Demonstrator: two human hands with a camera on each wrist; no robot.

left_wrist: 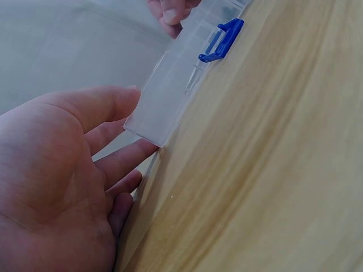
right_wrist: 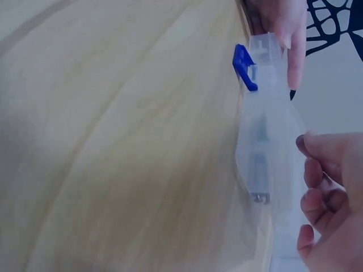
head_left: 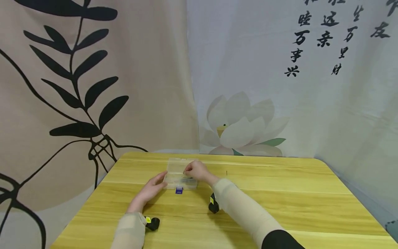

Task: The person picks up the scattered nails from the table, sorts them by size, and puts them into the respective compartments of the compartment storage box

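Observation:
A clear plastic box (head_left: 180, 182) lies on the table with its lid (head_left: 178, 165) raised at the back. On its front is a blue latch (head_left: 179, 190), also in the left wrist view as a blue clip (left_wrist: 223, 41). My left hand (head_left: 154, 188) is at the box's left end, its thumb on the near corner and its loosely spread fingers along the end wall. Over the compartments, my right hand (head_left: 197, 170) has its fingers curled and pinches a small dark thing (right_wrist: 301, 145) at the thumb tip; I cannot tell its kind. Small metallic pieces (right_wrist: 260, 198) show inside.
A thin dark pin-like piece (head_left: 226, 173) lies on the wooden table (head_left: 295, 193) to the right of the box. Black wrist cameras (head_left: 214, 204) hang at both wrists. A printed cloth (head_left: 149, 86) forms the backdrop behind the table's far edge.

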